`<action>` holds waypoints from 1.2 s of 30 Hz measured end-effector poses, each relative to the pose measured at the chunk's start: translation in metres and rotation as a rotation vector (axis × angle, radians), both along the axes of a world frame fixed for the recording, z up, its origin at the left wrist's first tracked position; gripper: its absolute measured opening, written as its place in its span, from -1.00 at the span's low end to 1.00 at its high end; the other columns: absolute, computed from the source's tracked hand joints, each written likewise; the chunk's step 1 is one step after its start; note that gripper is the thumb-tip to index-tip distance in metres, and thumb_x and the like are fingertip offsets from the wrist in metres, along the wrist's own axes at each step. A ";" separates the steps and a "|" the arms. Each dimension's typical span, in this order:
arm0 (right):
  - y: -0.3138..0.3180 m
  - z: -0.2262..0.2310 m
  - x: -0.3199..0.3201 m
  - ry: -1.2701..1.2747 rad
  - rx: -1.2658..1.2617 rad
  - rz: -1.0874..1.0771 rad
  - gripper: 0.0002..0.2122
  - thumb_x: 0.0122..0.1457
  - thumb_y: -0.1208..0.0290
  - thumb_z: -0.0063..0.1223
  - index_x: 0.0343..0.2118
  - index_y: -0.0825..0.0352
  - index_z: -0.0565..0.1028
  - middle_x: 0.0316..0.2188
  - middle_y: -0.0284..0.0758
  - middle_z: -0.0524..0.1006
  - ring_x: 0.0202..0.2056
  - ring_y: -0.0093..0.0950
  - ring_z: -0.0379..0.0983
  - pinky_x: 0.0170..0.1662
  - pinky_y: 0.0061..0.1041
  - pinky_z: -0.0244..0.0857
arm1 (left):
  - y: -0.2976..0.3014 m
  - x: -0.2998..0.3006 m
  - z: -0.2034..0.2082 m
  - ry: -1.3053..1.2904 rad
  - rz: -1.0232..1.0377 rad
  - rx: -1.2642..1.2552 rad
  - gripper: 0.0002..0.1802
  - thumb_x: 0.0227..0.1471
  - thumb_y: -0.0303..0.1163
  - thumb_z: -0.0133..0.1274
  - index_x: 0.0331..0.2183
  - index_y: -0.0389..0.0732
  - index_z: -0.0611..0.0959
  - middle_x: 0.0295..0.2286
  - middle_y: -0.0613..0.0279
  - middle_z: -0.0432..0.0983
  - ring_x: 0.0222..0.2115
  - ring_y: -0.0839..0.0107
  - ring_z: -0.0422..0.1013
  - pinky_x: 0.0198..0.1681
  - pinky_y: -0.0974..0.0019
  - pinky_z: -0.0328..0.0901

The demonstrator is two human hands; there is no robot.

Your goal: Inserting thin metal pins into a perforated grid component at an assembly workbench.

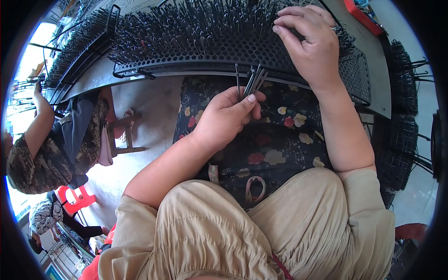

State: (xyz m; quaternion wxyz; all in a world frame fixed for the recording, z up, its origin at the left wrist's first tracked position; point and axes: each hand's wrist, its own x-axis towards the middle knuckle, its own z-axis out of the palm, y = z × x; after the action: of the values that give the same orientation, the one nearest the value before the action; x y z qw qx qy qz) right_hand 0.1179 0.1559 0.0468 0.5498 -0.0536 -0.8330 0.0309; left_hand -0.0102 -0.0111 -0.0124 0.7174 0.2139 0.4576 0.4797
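My left hand (232, 114) is closed round a small bundle of slim black pieces (252, 84) above my lap. Their ends stick up past the thumb, and one shows a long slot. Over the right part of a black perforated rack (268, 59), my right hand (313, 46) is raised with fingers bent and thumb tip close to the index finger. Whatever it pinches, if anything, I cannot make out. Many thin black rods (196, 30), several with hooked tips, stand upright in the rack's holes. A dark flowered cloth (289, 135) hangs below the table edge, over my lap.
Another rod-filled rack (77, 49) stands at the left. There a person in a patterned top (44, 161) sits, one arm raised. A red stool (77, 199) and another person (46, 217) are farther off. Stacked black racks (401, 130) line the right side; a red tray (364, 17) lies far right.
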 end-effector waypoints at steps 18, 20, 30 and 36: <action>-0.013 0.013 0.034 0.050 -1.233 0.179 -0.91 0.03 0.58 0.19 -0.36 0.37 0.58 -0.38 -0.34 0.60 -0.38 -0.63 0.49 -0.26 -0.69 0.33 | 0.001 0.005 0.002 0.127 -0.157 0.094 -0.79 0.23 -0.42 -0.13 -0.14 -0.25 0.51 -0.48 0.42 0.43 -0.57 0.73 0.16 -0.49 0.61 0.08; -0.019 0.017 0.021 0.216 -0.821 -0.079 -0.91 0.06 0.69 0.13 -0.49 0.37 0.48 -0.48 -0.36 0.52 -0.44 -0.65 0.46 -0.38 -0.67 0.32 | 0.002 0.006 0.001 0.139 -0.164 0.065 -0.77 0.23 -0.42 -0.15 -0.10 -0.24 0.49 -0.47 0.41 0.41 -0.64 0.76 0.11 -0.60 0.66 -0.01; -0.019 0.022 0.017 -0.041 -0.434 -0.342 -0.88 -0.04 0.70 0.23 -0.48 0.38 0.51 -0.59 -0.35 0.50 -0.54 -0.64 0.40 -0.48 -0.63 0.26 | 0.003 0.006 0.004 0.153 -0.121 0.052 -0.80 0.22 -0.44 -0.12 -0.17 -0.27 0.53 -0.51 0.43 0.43 -0.52 0.68 0.23 -0.39 0.56 0.18; -0.015 0.017 0.016 -0.115 -0.307 -0.347 -0.87 -0.08 0.70 0.24 -0.49 0.36 0.52 -0.56 -0.32 0.50 -0.52 -0.58 0.43 -0.47 -0.61 0.27 | 0.003 0.006 0.006 0.115 -0.109 0.033 -0.80 0.22 -0.43 -0.12 -0.17 -0.27 0.53 -0.50 0.42 0.43 -0.53 0.69 0.21 -0.44 0.58 0.16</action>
State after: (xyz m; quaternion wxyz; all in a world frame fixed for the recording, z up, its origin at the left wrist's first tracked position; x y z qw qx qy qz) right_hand 0.1341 0.1405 0.0640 0.4840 -0.2804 -0.8268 0.0590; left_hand -0.0041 -0.0078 -0.0068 0.7114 0.2778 0.4778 0.4342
